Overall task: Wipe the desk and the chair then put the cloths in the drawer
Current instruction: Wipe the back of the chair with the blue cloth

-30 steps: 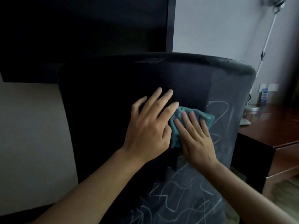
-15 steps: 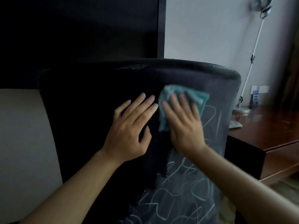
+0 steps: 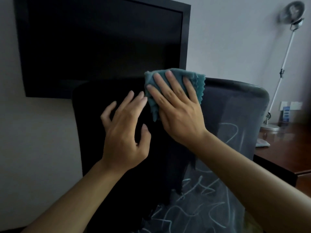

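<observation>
While the chair back (image 3: 235,105) is being wiped, head view: the teal cloth (image 3: 195,81) is pressed flat against the top edge of the backrest by the right hand (image 3: 178,111), fingers straight and spread, nothing curled round it. The left hand (image 3: 124,140) is held just beside, fingers relaxed and apart, nothing gripped; contact w/ the chair cannot be told. Pale scribble marks (image 3: 202,207) are seen lower on the backrest, so chair wiping is judged unfinished; drawer step not yet done; desk status cannot be told. Room: dark wood desk (image 3: 286,145) at right w/ a small pale object (image 3: 262,142), a white lamp (image 3: 284,68), a dark screen (image 3: 101,42) on a grey wall.
</observation>
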`<move>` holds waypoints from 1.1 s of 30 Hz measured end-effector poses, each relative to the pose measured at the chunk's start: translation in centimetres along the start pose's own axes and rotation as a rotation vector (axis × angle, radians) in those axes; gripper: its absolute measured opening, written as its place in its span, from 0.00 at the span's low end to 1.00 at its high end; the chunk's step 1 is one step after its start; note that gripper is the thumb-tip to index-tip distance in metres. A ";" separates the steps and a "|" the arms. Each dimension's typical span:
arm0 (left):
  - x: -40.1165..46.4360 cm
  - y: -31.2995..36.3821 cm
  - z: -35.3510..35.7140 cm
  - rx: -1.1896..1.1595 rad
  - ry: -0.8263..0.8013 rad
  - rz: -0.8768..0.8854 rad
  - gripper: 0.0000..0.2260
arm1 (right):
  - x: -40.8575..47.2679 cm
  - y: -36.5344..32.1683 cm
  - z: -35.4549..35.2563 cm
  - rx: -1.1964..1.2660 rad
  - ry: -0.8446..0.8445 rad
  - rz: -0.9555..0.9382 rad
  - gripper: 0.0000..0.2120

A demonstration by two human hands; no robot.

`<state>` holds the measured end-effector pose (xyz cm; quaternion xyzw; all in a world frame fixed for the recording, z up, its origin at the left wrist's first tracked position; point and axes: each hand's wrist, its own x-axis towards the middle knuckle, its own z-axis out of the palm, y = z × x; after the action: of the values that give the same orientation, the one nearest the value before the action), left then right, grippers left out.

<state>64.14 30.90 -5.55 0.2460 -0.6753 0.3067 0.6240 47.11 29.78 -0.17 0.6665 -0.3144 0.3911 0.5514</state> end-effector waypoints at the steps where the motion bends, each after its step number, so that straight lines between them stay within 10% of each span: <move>1: 0.2 0.0 -0.3 0.037 0.023 -0.005 0.25 | 0.4 -0.6 0.2 0.003 0.017 0.030 0.22; 8: -0.4 2.2 0.6 -0.018 -0.081 0.115 0.28 | -8.2 -1.3 0.5 0.017 -0.186 -0.145 0.28; 16: 3.1 8.5 5.5 -0.063 -0.298 0.269 0.26 | -6.1 10.6 -4.1 -0.044 0.014 0.316 0.26; 24: 2.1 10.4 8.8 -0.041 -0.409 0.325 0.23 | -19.7 5.9 -1.7 -0.001 -0.222 0.204 0.27; 33: 2.1 9.7 9.9 -0.122 -0.327 0.265 0.27 | -12.2 9.2 -1.6 0.021 0.058 0.531 0.25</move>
<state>50.20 30.56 -4.86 0.1632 -0.8114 0.3006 0.4739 32.98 29.40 -6.15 0.5548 -0.4584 0.5440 0.4314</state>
